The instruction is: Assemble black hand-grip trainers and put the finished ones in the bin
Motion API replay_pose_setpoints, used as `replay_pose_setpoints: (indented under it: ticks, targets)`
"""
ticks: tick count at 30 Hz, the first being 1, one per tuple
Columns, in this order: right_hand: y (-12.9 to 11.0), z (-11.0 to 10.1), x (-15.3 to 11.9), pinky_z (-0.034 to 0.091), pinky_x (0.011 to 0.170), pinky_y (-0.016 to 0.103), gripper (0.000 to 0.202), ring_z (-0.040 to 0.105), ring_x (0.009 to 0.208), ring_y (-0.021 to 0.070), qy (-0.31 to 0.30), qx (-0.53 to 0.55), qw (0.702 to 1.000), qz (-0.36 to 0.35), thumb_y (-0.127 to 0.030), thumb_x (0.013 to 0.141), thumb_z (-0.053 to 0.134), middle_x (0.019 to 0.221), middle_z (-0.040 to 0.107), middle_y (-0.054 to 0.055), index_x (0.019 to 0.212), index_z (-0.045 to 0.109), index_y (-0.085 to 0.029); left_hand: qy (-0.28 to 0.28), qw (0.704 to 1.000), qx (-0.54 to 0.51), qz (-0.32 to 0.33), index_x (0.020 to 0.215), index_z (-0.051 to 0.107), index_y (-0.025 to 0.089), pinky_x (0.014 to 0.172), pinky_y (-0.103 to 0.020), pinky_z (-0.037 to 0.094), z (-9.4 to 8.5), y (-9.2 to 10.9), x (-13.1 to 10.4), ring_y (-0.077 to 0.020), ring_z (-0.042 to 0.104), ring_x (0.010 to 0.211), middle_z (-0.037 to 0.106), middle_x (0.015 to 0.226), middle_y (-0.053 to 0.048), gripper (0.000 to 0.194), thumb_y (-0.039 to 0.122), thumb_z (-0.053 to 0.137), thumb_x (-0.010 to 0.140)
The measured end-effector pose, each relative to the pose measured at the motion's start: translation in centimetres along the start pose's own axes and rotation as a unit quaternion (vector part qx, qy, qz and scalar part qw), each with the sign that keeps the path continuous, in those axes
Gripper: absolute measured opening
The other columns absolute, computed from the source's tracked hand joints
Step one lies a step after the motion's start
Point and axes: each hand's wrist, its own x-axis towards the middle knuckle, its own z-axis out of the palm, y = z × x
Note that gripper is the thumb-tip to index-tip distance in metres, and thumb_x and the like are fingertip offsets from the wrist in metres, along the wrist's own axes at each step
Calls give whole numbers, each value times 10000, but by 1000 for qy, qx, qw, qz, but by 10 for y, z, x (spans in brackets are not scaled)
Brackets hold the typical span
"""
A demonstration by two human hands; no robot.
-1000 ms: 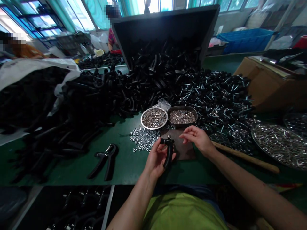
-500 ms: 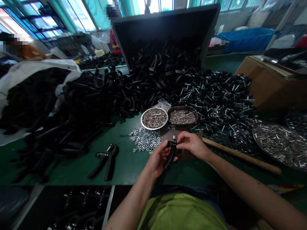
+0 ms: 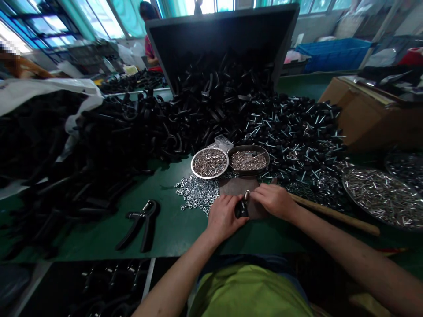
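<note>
My left hand (image 3: 222, 218) is closed around a black handle (image 3: 243, 210), the same sort as one side of a hand grip exerciser, with a shiny metal spring (image 3: 246, 195) sticking up from its top end. Most of the handle is hidden by my fingers. The fingers of my right hand (image 3: 276, 200) are bunched at the right side of the spring; whatever they pinch is hidden. Beneath both hands lies a brown-grey flat plate (image 3: 233, 187). To the left, an assembled hand grip exerciser (image 3: 151, 222) rests on the green table (image 3: 175, 233).
Nuts (image 3: 194, 193) lie loose beside a round bowl (image 3: 192, 167) and an oval tin (image 3: 267, 169) of small metal parts. Black handles (image 3: 139, 127) are heaped behind. Knobbed screws (image 3: 294, 132), a wooden-handled tool (image 3: 337, 215) and a tray of pins (image 3: 383, 198) stand right.
The handle has been lowered towards the plate and turned. My left hand has rolled over, back upward, and my right hand has come down beside it. The whole view has shifted slightly.
</note>
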Motion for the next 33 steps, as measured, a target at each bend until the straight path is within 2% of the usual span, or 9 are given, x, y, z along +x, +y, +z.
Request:
replay_pose_setpoints:
  ticks: [4,9,13,16,20,23,27,29,33]
  targets:
    - [18,-9,-48,350,688,311,164,496,867,224,-22,-25,980,197,-325,870,496,905,583,85,903,580,-188,23,999,12,-39,1086,554,183,867,-393,424,6,0,-4,-255,522,985,602,1034,-80,555,411,754,622]
    - [34,3,-84,374,677,324,202,523,845,233,-56,-39,955,290,-374,838,538,858,574,69,887,555,-178,21,998,33,-51,1036,582,181,844,-378,433,5,2,-1,-249,517,961,579,995,-74,540,443,760,599]
    - [30,7,-81,387,655,343,176,553,824,242,-56,-76,950,299,-302,888,449,838,595,80,855,555,-165,13,997,49,-55,1027,602,184,830,-366,436,3,2,0,-246,519,944,567,978,-70,551,476,757,585]
    - [22,-9,-70,422,623,340,252,599,774,224,-28,-46,948,313,-291,925,360,917,629,83,1006,565,-169,8,997,52,-51,1025,611,184,825,-361,435,2,2,1,-245,519,944,565,978,-69,550,490,748,590]
    - [-4,-43,-47,487,776,335,309,626,945,203,121,98,945,287,-293,937,341,1104,640,62,1183,512,-217,3,997,53,-52,1028,614,183,822,-360,433,2,2,2,-246,519,943,565,979,-71,553,488,749,587]
    - [-26,-51,-31,488,856,340,337,613,1015,202,199,145,939,239,-277,930,353,1140,636,78,1227,499,-208,5,997,52,-50,1022,613,179,833,-365,430,3,1,2,-252,516,955,564,981,-73,560,488,754,577]
    - [-35,-39,-21,537,760,351,328,665,886,207,70,125,970,198,-250,920,375,1075,674,71,1201,540,-214,11,998,43,-51,1008,613,175,851,-373,426,4,1,3,-257,513,971,565,986,-76,548,466,763,567]
    - [-34,-40,-21,537,774,358,331,660,911,208,64,123,971,195,-249,919,384,1098,668,70,1214,530,-216,10,998,39,-52,1006,616,179,846,-375,427,4,1,3,-256,515,964,566,976,-75,544,461,764,565]
    - [-36,-47,-24,521,784,318,351,648,919,183,236,109,940,219,-229,927,349,1065,670,76,1247,494,-219,12,998,43,-50,1016,614,179,834,-369,431,4,1,3,-251,518,948,565,975,-73,551,472,758,572]
